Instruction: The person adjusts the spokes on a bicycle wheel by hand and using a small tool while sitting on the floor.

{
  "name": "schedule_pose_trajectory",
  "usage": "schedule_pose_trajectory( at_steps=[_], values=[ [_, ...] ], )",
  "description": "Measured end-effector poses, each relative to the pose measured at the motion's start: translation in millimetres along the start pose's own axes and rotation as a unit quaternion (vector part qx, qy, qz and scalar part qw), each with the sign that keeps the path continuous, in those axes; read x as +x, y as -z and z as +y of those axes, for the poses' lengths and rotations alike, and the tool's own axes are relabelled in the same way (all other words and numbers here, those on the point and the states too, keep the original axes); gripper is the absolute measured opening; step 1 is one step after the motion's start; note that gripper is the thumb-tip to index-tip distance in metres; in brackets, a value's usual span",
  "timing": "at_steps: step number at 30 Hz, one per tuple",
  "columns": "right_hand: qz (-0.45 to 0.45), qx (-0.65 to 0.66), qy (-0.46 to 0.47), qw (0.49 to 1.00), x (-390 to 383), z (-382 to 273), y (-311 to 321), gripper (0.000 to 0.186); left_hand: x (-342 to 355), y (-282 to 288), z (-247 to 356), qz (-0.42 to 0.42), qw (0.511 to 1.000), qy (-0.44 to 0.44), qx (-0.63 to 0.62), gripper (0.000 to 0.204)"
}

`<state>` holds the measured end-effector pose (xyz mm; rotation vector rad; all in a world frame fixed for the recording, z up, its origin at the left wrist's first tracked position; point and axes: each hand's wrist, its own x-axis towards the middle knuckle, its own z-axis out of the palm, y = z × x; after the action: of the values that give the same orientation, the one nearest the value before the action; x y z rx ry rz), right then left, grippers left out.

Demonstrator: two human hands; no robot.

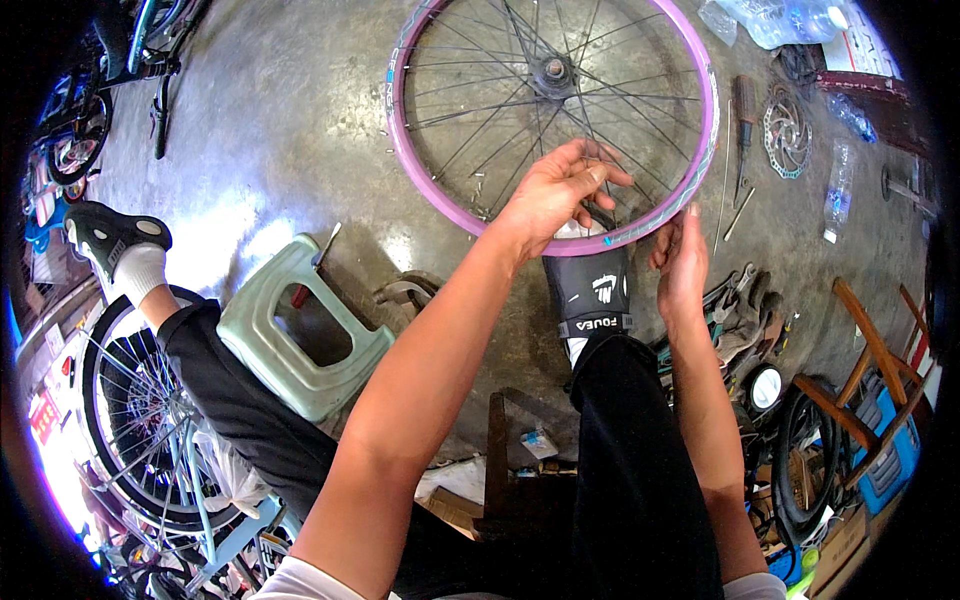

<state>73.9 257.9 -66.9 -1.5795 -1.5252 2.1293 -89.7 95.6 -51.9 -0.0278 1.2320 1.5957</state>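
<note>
A bicycle wheel with a purple rim [402, 140] and thin dark spokes stands on the concrete floor in front of me, its hub [553, 70] near the top. My left hand [556, 192] curls over the near part of the rim, fingers in among the spokes. My right hand [680, 262] holds the rim's outer edge just to the right, fingers straight and pointing up. The wheel's lowest part leans on my black shoe [592, 288].
A pale green plastic stool [300, 335] lies tipped at my left knee. Screwdrivers [744, 120], a brake disc [786, 132], plastic bottles [838, 185] and gloves [742, 315] lie to the right. Another bicycle wheel [130, 420] stands lower left, and tyres and wooden frames [860, 350] lower right.
</note>
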Motion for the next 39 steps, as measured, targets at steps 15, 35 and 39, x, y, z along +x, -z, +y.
schedule_pose_trajectory(
  at_steps=[15,35,39],
  values=[
    [-0.013,0.062,-0.067,0.996,-21,12,12,0.037,1,-7,-13,0.053,0.998,-0.03,0.007,0.022],
    [0.074,0.083,-0.061,0.992,-16,12,21,0.022,1,-7,-21,0.053,0.996,-0.066,-0.028,0.015],
    [0.054,0.07,-0.06,0.994,-20,6,18,0.022,2,-8,-24,0.062,0.995,-0.068,-0.031,0.013]
  ],
)
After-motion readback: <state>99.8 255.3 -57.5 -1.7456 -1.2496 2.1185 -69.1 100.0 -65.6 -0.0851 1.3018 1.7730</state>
